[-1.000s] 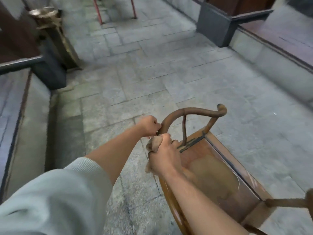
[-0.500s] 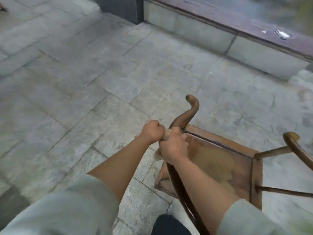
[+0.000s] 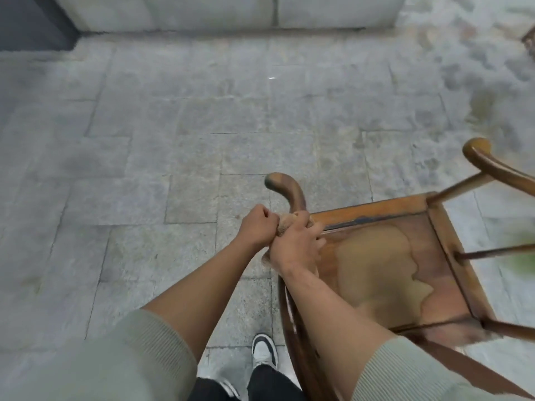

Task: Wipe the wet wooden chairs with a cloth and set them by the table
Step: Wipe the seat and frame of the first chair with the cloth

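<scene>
Head camera, looking down past my pale green ribbed sleeves (image 3: 121,357): nearest me are my dark trousers and one white and black shoe (image 3: 264,350) on the grey stone paving (image 3: 173,157). My right hand (image 3: 295,247) is curled around the curved arm rail of the brown wooden armchair (image 3: 385,256), with a crumpled beige cloth (image 3: 285,222) bunched under its fingers against the wood. My left hand (image 3: 256,227) is closed in a fist just beside it, touching the cloth and the rail; I cannot tell how much of the cloth it actually holds. Just beyond my hands, the rail's rounded end curls up and to the left. The chair sits to my right, turned at an angle, its flat seat panel showing a large lighter patch across the darker wood. On its far side a second curved arm rail rises on thin spindles, partly cut off by the frame edge. Farther off, the paving runs to a low pale stone ledge (image 3: 225,13), with a dark grey block (image 3: 31,21) at the upper left corner.
</scene>
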{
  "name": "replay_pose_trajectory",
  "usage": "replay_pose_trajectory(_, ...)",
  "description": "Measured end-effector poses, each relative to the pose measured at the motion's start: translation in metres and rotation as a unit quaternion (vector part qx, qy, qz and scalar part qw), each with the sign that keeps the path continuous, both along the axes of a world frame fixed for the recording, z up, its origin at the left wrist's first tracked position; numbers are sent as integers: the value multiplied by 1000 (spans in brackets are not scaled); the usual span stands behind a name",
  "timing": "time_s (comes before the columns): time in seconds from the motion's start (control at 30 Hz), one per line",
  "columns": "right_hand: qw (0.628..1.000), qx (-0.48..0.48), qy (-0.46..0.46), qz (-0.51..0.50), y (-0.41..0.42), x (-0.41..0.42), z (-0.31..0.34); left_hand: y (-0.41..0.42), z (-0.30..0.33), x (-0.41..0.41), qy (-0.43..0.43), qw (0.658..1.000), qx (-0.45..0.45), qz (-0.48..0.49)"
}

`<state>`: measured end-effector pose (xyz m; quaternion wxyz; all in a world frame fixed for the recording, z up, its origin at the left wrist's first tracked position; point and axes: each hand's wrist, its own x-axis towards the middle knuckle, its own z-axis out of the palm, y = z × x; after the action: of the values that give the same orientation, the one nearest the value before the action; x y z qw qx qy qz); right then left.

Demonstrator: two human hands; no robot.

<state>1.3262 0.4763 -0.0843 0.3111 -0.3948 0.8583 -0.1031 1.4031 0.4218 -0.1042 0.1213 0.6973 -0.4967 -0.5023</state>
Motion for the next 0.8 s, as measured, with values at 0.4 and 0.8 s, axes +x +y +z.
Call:
replay_pose_trajectory(0.4, 994, 50, 98, 16, -104, -21, -42, -164, -85, -30, -127, 940, -39, -313)
replay_pose_trajectory(0.8, 992, -27, -99, -74, -154, -54, -76, -197, -121, -12, 277, 863, 422, -21)
